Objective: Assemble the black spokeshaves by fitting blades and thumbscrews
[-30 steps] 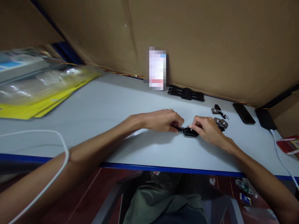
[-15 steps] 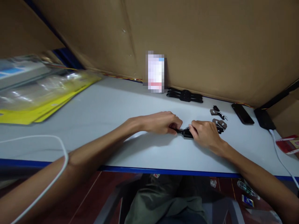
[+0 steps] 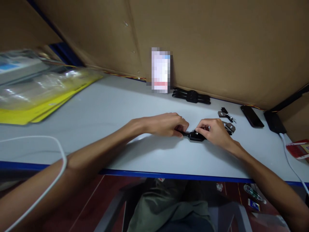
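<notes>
My left hand (image 3: 170, 125) is closed around the thin arm of a black plastic piece (image 3: 196, 136) with a wider, flat body, which lies low over the table. My right hand (image 3: 213, 131) hovers at the top of that body, thumb and forefinger pinched on a small shiny metal bit (image 3: 196, 132). Its exact kind is too small to make out. Just beyond my right hand lie brown-grey metal clips (image 3: 230, 127), partly covered by the hand. Behind them is another small group of black and metal parts (image 3: 225, 114).
Black multi-armed pieces (image 3: 192, 96) lie by the cardboard wall (image 3: 217, 48), beside a propped, blurred-out screen (image 3: 160, 71). At right are a black phone (image 3: 252, 116) and a black box (image 3: 274, 123) with a white cable. Yellow sheets in clear plastic (image 3: 55, 100) cover the left side.
My right hand has lifted slightly off the black piece, its fingers going from a grip over the body to a fingertip pinch. My left hand keeps its hold.
</notes>
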`<state>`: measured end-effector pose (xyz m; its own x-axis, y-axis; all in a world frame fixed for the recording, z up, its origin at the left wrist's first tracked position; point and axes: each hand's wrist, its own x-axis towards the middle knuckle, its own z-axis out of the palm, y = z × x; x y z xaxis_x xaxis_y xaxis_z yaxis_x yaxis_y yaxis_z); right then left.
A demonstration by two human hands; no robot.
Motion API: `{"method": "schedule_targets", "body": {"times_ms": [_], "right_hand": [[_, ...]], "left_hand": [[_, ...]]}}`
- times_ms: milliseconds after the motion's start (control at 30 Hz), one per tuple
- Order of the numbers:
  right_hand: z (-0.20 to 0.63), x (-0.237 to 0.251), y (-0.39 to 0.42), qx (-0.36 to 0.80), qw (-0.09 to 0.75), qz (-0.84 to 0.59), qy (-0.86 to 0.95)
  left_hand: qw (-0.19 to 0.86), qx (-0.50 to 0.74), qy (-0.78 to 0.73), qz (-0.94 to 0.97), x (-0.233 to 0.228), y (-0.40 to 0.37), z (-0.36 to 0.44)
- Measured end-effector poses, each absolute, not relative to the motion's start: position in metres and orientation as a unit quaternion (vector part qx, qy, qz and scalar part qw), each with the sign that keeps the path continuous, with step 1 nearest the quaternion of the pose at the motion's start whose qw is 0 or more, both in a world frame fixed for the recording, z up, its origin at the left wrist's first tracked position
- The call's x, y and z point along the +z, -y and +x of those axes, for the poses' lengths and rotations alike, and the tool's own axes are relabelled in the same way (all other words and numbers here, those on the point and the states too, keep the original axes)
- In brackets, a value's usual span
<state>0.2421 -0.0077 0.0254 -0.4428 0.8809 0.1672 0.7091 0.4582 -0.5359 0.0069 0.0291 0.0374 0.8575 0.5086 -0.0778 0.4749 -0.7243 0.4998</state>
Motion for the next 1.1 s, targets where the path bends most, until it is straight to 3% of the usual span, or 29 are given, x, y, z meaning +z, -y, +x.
{"method": "schedule_targets", "body": {"times_ms": [200,533,1100], "right_hand": [[0.25,0.028,0.01,0.094,0.175,-0.457,0.867],[0.262,0.046,0.009,0.157,0.118,-0.424,0.884],[0.257,0.035,0.011,0.12,0.154,-0.343,0.919]], "left_hand": [[0.261,0.026,-0.273,0.926,0.037,-0.029,0.007],[0.255,0.027,-0.269,0.928,0.035,-0.03,0.007],[0.254,0.038,-0.258,0.931,0.033,-0.032,0.005]]}}
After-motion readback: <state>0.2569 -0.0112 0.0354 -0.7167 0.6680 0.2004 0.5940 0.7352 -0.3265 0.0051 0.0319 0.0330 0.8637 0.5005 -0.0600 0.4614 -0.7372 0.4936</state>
